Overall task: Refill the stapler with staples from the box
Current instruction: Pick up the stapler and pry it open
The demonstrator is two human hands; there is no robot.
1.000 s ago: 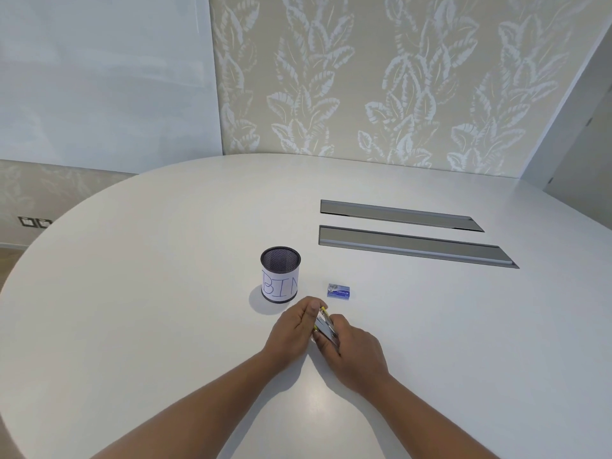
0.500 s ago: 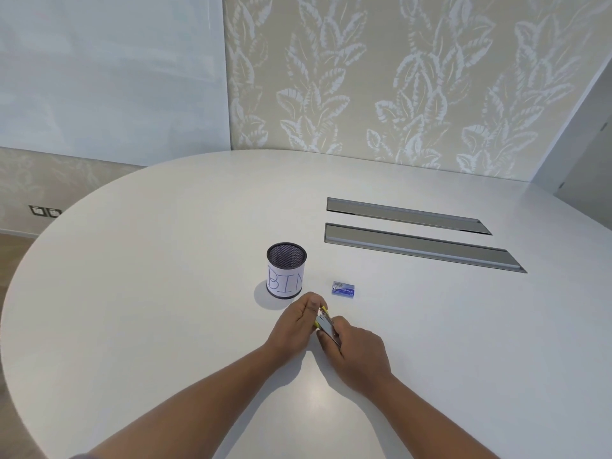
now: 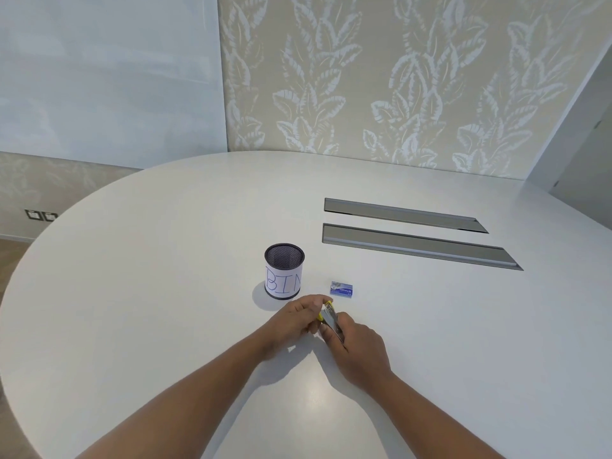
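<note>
A small yellow and silver stapler (image 3: pixel 331 319) is held between both hands just above the white table (image 3: pixel 165 293). My left hand (image 3: pixel 294 321) grips its front, yellow end with the fingertips. My right hand (image 3: pixel 359 351) wraps around its rear metal body. Most of the stapler is hidden by fingers, so I cannot tell whether it is opened. The little blue staple box (image 3: pixel 341 289) lies on the table just beyond the hands, untouched.
A black mesh cup (image 3: pixel 284 271) with a paper label reading "BIN" stands left of the box. Two long grey cable hatches (image 3: pixel 417 246) are set into the table farther back on the right. The wall runs behind the table's far edge.
Both hands stay on the stapler in nearly the same spot. The view has shifted slightly; the fingers have adjusted a little around the stapler.
</note>
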